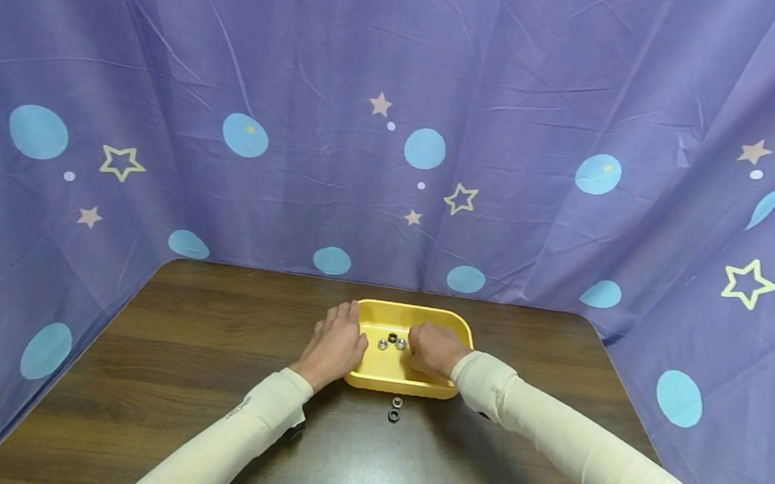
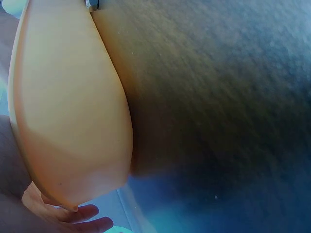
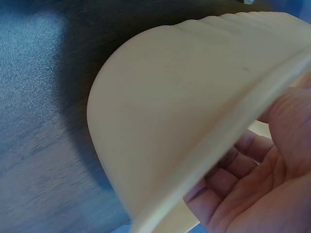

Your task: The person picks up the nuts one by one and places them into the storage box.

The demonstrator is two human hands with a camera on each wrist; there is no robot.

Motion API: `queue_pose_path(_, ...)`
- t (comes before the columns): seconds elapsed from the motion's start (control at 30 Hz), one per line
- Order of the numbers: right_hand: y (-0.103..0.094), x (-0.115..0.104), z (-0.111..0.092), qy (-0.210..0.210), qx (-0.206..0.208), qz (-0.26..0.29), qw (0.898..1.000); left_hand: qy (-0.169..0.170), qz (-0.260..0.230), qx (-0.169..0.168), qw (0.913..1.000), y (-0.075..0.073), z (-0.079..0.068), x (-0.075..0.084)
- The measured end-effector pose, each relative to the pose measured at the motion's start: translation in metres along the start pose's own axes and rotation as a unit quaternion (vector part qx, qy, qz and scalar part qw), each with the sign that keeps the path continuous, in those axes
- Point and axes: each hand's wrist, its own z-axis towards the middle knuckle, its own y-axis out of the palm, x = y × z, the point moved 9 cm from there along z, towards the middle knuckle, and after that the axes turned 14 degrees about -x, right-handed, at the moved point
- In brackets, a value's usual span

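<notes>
Brown counter: left hand grips a yellow bin; right hand curls inside beside nuts, its hold unclear.

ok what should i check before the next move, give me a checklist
1. Yellow rounded rectangular plastic bin flat on the brown wooden table: ok.
2. Left hand with its grip on the bin's rim: ok.
3. Right hand inside the bin: ok.
4. Something held in the right hand: cannot tell, view blocked.
5. Three ring-shaped metal nuts, two silver, one black, visible in the bin: ok.
6. Table in front clear: not ok, two grey metal nuts there.
</notes>
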Motion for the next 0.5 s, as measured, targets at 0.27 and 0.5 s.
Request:
queue_pose_path(0.27, -0.011, 0.004, -0.008, -0.024, 0.032, 0.039, 0.998, -0.003, -0.005, -0.004, 1.0000, 0.002, 0.001, 0.000)
queue_pose_path(0.5, -0.056, -0.041, -0.054, -0.048, 0.049, 0.066, 0.995, -0.003, -0.006, -0.011, 0.9999, 0.004, 0.003, -0.001)
